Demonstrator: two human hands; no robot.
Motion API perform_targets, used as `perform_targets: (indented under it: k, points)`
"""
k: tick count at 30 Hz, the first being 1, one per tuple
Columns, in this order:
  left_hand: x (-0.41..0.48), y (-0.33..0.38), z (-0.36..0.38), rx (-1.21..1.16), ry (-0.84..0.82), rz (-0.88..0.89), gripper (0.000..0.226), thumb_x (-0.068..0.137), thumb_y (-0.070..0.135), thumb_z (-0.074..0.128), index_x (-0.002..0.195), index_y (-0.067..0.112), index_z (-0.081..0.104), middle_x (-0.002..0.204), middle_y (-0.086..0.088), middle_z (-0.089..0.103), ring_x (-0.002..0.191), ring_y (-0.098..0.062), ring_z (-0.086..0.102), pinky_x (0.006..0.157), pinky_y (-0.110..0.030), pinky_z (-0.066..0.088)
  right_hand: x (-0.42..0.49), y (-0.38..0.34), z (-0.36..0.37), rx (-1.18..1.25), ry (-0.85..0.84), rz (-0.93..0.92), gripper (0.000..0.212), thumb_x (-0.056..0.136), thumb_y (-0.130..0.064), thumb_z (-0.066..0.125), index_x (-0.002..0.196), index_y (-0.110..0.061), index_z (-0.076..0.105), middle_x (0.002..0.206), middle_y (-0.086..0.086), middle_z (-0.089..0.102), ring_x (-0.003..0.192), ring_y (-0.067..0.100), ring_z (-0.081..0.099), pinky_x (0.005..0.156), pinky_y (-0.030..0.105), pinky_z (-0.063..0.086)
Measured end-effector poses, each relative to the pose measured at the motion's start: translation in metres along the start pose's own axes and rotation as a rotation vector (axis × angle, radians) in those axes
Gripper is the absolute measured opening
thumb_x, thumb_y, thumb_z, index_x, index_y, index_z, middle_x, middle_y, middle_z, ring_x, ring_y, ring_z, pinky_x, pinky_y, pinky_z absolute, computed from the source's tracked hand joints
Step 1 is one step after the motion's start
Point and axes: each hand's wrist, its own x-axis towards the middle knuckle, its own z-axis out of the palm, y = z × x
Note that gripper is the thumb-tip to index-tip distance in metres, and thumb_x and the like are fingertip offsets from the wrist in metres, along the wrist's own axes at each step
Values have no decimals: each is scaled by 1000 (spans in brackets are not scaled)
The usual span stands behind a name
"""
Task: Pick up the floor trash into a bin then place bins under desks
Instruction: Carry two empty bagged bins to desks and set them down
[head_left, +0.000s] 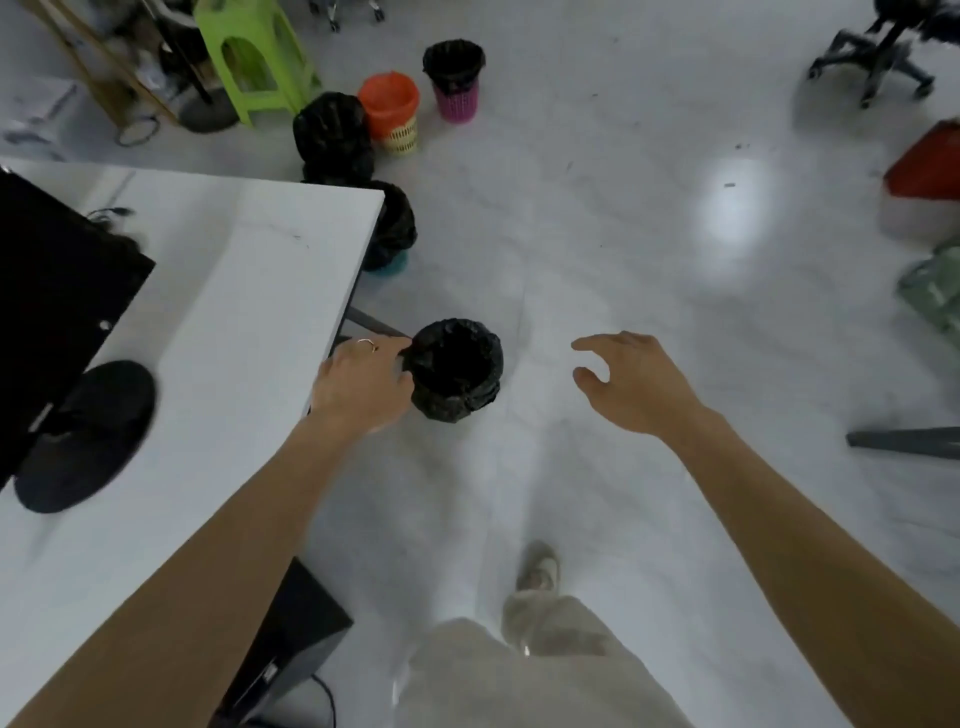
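Left hand (363, 384) gripped the rim of a black-lined bin (457, 371) just beside the white desk (249, 291), not yet under it. Right hand (634, 384) empty, fingers loose. I judged placement midway: teal-based bin (392, 228) partly under the corner; orange-lined bin (389, 111) and pink bin (454, 83) apparently unplaced.

Floor (623, 280): pale grey, glossy, with one bright light reflection (730, 208) at right. White desk (234, 312) at left carries a black monitor (47, 291) on a round base (83, 436). Green plastic stool (254, 57) beyond the desk. Black swivel chair base (878, 62) top right. Dark box (291, 639) below the desk edge, possibly a computer tower; blurred.
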Motion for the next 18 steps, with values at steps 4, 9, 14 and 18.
perform_targets:
  k: [4, 9, 14, 18]
  points:
    - [101, -2, -36, -54, 83, -32, 50, 91, 33, 52, 141, 33, 50, 146, -4, 50, 134, -27, 43, 112, -45, 37, 116, -22, -38, -24, -13, -66, 44, 98, -39, 48, 142, -31, 49, 143, -6, 53, 142, 24, 28, 109, 42, 38]
    - [241, -7, -65, -74, 89, -68, 51, 93, 33, 51, 144, 31, 47, 149, -2, 46, 139, -25, 37, 114, -45, 32, 261, -42, -73, -86, -63, -106, 45, 98, -40, 47, 143, -33, 47, 145, -8, 51, 145, 23, 25, 111, 43, 37]
    - [364, -2, -92, -53, 20, -71, 54, 94, 32, 49, 148, 26, 42, 151, -6, 43, 141, -28, 34, 114, -46, 30, 383, -50, -108, -149, -96, -106, 45, 99, -41, 47, 143, -33, 47, 146, -8, 50, 146, 25, 25, 112, 44, 35]
    - [452, 4, -120, -77, -29, -111, 55, 94, 30, 49, 147, 23, 41, 151, -7, 42, 142, -28, 32, 114, -47, 31, 482, -62, -145, -176, -139, -137, 44, 99, -42, 46, 143, -34, 47, 146, -9, 50, 145, 23, 25, 112, 42, 33]
